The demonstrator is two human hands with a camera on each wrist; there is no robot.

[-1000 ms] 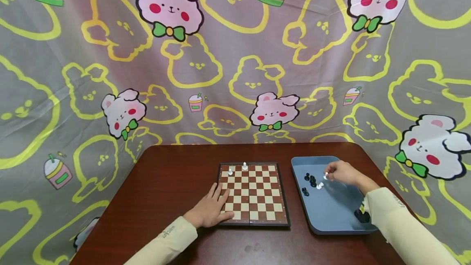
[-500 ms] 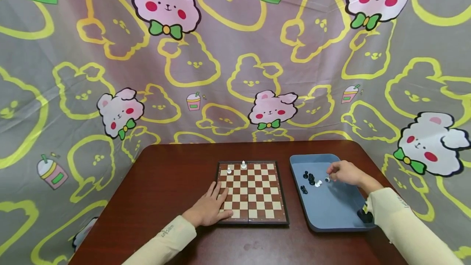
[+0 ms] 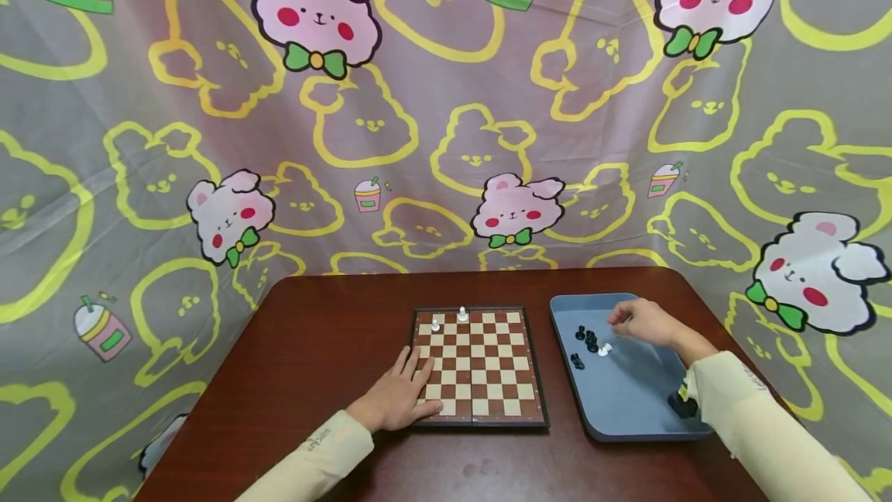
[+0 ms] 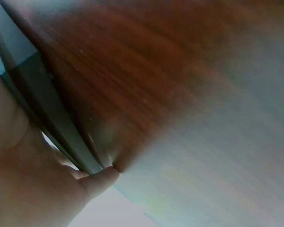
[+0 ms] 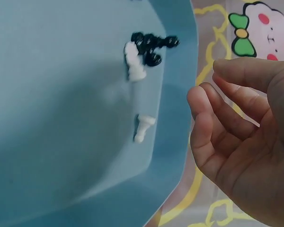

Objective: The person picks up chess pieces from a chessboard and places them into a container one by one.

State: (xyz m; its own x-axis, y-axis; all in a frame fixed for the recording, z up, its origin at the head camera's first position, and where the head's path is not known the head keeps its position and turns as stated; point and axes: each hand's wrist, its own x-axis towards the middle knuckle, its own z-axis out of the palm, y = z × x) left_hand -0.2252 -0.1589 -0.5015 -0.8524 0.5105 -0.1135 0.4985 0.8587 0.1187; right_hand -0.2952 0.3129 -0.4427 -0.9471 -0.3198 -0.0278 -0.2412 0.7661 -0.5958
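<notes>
My left hand [image 3: 396, 395] rests on the left edge of a brown-and-cream chessboard [image 3: 496, 366], its fingers extended. In the left wrist view, the thumb [image 4: 102, 182] lies by the board's dark side [image 4: 52, 104]. Two white chess pieces stand at the far left of the board: a pawn [image 3: 435, 325] and a taller piece [image 3: 463, 314]. Over the blue tray [image 3: 627, 401] hovers my right hand [image 3: 648, 324], fingers loosely bent, nothing between them. In the right wrist view a white pawn [image 5: 144, 127] lies in the tray, apart from the fingers, near another white piece [image 5: 133, 61].
Several black chess pieces [image 3: 591, 342] lie in the tray's left part, next to the white ones. The dark wooden table [image 3: 334, 316] carries both board and tray. A patterned cloth [image 3: 432, 138] hangs behind and at both sides.
One second ago my right hand pinched a white piece above the tray; half a second ago it tilted, showing a dark base. Now the fingers have let it go. My left hand stays put.
</notes>
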